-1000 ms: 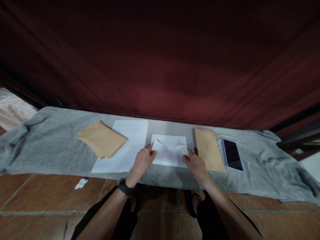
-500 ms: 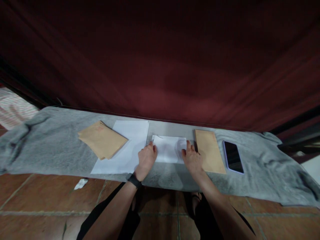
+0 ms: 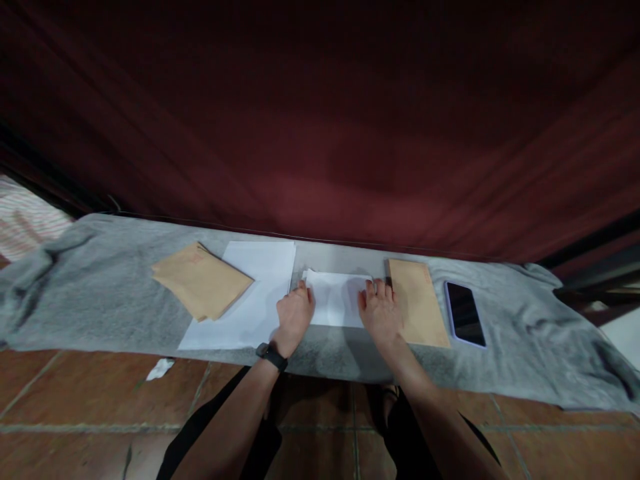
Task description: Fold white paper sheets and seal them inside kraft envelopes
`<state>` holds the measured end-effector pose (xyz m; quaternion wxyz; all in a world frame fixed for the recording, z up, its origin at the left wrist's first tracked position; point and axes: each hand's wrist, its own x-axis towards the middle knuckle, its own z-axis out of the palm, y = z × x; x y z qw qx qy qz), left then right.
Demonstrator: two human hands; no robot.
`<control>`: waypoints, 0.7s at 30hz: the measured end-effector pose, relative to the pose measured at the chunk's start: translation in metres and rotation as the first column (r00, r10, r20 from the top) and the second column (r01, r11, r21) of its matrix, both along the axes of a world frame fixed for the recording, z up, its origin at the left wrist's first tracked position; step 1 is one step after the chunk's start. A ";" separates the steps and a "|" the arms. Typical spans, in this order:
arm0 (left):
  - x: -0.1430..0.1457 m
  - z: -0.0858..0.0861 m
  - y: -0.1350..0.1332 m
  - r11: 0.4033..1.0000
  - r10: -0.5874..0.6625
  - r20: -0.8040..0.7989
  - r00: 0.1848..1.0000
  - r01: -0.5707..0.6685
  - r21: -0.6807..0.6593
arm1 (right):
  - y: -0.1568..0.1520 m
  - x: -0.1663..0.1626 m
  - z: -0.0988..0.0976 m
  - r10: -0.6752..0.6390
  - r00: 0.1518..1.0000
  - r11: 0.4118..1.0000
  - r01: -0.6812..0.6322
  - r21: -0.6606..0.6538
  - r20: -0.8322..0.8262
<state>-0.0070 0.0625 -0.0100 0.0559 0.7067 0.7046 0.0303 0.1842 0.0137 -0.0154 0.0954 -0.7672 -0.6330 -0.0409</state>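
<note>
A folded white sheet of paper (image 3: 336, 298) lies flat on the grey cloth (image 3: 100, 300) in front of me. My left hand (image 3: 294, 315), with a black watch on its wrist, rests on the paper's left edge with its fingers curled and pressing down. My right hand (image 3: 379, 310) lies flat on the paper's right edge with its fingers stretched forward. Neither hand lifts anything.
A stack of white sheets (image 3: 253, 293) lies left of the folded paper, with several brown envelopes (image 3: 201, 279) on it. One brown envelope (image 3: 417, 301) and a dark phone (image 3: 465, 313) lie to the right. A dark red curtain (image 3: 320, 120) hangs behind. Tiled floor (image 3: 75, 400) is below.
The raised near flap of the white paper has been folded down flat. Both hands slid forward onto the paper's side edges and now press on it.
</note>
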 end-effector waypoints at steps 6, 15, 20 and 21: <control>-0.002 -0.002 0.002 1.000 -0.001 0.006 1.000 0.001 -0.002 | 0.000 -0.021 -0.017 0.253 0.961 0.965 -0.242 0.103 -0.110; -0.001 -0.001 0.003 1.000 0.011 0.009 1.000 -0.011 0.017 | -0.003 -0.035 -0.040 0.219 0.967 0.975 -0.220 0.007 -0.127; 0.000 -0.004 0.004 0.999 0.020 0.017 1.000 -0.021 0.041 | -0.004 -0.037 -0.045 0.186 0.976 0.981 -0.191 -0.036 -0.115; 0.000 -0.004 0.004 0.999 0.023 0.017 1.000 -0.024 0.045 | -0.004 -0.037 -0.046 0.182 0.977 0.981 -0.188 -0.041 -0.114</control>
